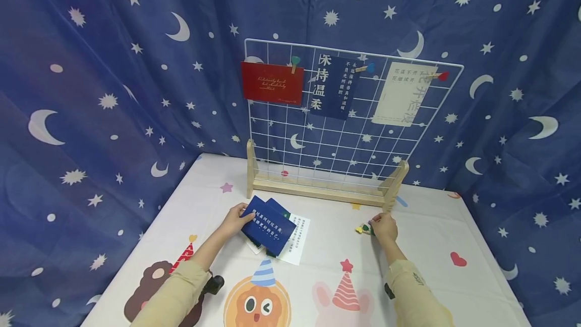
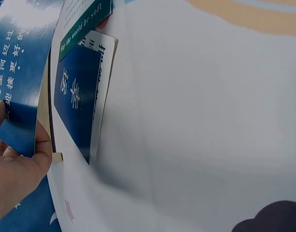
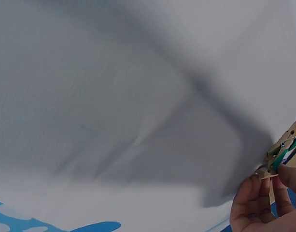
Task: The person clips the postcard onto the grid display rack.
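Note:
My left hand (image 1: 233, 220) pinches a dark blue card (image 1: 269, 225) with white writing between thumb and fingers, above a small pile of other cards. In the left wrist view, that pile includes another blue card (image 2: 80, 92) and one with a green edge (image 2: 86, 30). A white card (image 1: 298, 243) with dark writing sticks out on the right of the pile. My right hand (image 1: 385, 227) is low over the table to the right, its thumb and fingertips pinching at small wooden clothespins (image 3: 282, 151) with coloured decorations. Fingers partly hide the clothespins.
Behind the hands stands a white wire grid (image 1: 313, 148) on a wooden base (image 1: 317, 192). Clipped to its upper part are a red card (image 1: 272, 83), a blue card (image 1: 333, 87) and a cream card (image 1: 399, 97). A starry blue curtain (image 1: 113, 130) hangs behind.

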Motion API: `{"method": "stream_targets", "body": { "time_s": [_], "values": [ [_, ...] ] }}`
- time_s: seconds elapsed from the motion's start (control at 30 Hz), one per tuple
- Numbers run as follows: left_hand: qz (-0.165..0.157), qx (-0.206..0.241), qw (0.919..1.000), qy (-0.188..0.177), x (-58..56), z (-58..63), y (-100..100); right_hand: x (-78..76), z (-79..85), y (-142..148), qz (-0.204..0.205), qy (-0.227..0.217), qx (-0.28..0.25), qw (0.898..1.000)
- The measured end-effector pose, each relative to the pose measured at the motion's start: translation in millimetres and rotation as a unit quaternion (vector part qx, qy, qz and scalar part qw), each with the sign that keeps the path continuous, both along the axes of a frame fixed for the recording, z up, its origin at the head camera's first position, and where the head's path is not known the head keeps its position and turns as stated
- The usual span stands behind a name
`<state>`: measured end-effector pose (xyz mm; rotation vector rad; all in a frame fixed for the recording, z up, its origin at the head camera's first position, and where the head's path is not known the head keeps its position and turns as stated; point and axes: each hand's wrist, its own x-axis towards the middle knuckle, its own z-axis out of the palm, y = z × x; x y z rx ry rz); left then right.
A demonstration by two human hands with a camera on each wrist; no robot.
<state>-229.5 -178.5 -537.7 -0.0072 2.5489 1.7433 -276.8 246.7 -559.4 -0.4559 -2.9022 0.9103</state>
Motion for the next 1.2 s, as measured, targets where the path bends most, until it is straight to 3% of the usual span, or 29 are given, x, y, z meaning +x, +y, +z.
{"method": "stream_targets", "body": {
  "time_s": [0.2,0.23,0.3,0.6,0.67,0.7,0.73,0.83,0.9,0.93,0.97,1.0,1.1,1.2],
  "values": [
    [0.004,-0.005,0.9999,-0.011,1.2,3.1,4,-1.2,-0.7,3,0.004,-0.010,-0.009,1.000],
    [0.007,-0.003,0.9999,-0.012,-1.6,-2.3,3,-1.4,-0.3,3,0.004,-0.010,-0.012,1.000],
    [0.005,-0.002,0.9999,-0.010,-1.0,-1.2,4,-1.4,0.1,4,0.003,-0.007,-0.018,1.000],
    [-0.005,-0.005,0.9998,-0.019,-2.0,5.9,6,-2.6,-0.9,7,-0.006,0.033,-0.058,0.998],
    [-0.019,0.007,0.9998,-0.001,-3.7,2.3,4,-3.2,-2.3,8,-0.007,0.043,-0.079,0.996],
    [-0.029,0.013,0.9994,0.012,-5.0,-1.9,2,-3.6,-3.2,8,-0.008,0.048,-0.089,0.995],
    [-0.041,0.023,0.9984,0.030,-13.4,-18.3,-3,-3.8,-4.0,8,-0.008,0.052,-0.100,0.994],
    [-0.079,0.052,0.9920,0.083,-45.4,-80.3,-20,-3.7,-5.9,8,-0.005,0.058,-0.139,0.989],
    [-0.081,0.049,0.9929,0.073,-61.3,-108.1,-27,-3.7,-6.9,8,-0.004,0.055,-0.174,0.983],
    [-0.077,0.047,0.9937,0.065,-66.5,-116.3,-29,-3.9,-7.3,8,-0.003,0.052,-0.192,0.980],
    [-0.083,0.052,0.9926,0.071,-66.3,-115.9,-29,-4.2,-7.7,8,-0.003,0.049,-0.209,0.977],
    [-0.070,0.044,0.9950,0.055,-59.8,-103.5,-25,-4.9,-8.2,8,-0.003,0.046,-0.225,0.973],
    [-0.041,0.034,0.9982,0.026,-31.7,-53.0,-10,-6.3,-8.9,7,-0.010,0.041,-0.251,0.967],
    [-0.010,0.009,0.9999,-0.001,-10.1,-11.6,4,-7.0,-9.6,8,-0.012,0.043,-0.233,0.971]
  ]
}}
